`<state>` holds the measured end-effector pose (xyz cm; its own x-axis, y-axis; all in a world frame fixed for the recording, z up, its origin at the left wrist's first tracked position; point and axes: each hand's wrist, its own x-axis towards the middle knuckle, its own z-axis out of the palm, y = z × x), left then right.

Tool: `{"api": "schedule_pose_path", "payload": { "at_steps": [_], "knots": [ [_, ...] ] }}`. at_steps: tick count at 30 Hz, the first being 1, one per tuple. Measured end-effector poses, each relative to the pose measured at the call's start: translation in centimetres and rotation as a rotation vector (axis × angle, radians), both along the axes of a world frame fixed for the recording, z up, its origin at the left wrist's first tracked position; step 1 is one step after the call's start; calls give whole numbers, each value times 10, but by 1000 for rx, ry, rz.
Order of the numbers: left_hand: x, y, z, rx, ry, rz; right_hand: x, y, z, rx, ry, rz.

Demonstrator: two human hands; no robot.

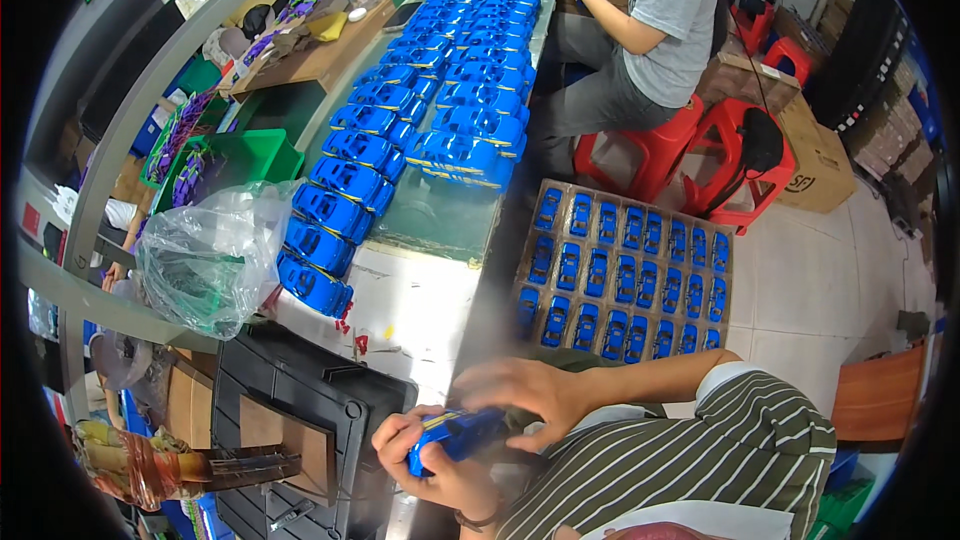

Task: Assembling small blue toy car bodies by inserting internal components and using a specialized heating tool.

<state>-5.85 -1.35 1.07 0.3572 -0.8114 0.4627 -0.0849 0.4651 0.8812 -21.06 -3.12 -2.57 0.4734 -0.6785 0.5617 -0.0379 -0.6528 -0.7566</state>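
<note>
My left hand (436, 459) is closed around a blue toy car body (455, 434) with yellow stripes, its fingers and thumb wrapped over one end. Just above the car's other end, my right hand (528, 392) is smeared by motion. Its fingers are stretched and its thumb stands apart from them; I cannot tell whether it touches the car. Ahead, long rows of similar blue car bodies (345, 150) stand close together on the workbench (430, 225). The nearest row ends in a blue car body (313, 283) beside small red scraps (361, 344).
A black plastic case (265, 370) lies at the near left beside a clear plastic bag (215, 255) and a green bin (245, 158). Trays of blue cars (622, 267) lie right of the bench. A seated co-worker (660, 30) and red stools (735, 165) are farther off.
</note>
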Motion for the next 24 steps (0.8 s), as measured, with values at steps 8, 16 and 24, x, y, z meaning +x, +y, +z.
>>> {"api": "schedule_pose_path", "payload": {
  "at_steps": [8, 16, 24],
  "knots": [
    [8, -2, 1, 220, 363, 62, 25, 6, -14, -195, 101, -108],
    [31, 6, 5, 211, 490, -306, 29, 13, 6, -284, 124, -203],
    [60, 17, 18, 580, 905, -373, 41, 13, 74, -156, 226, -85]
  ]
}}
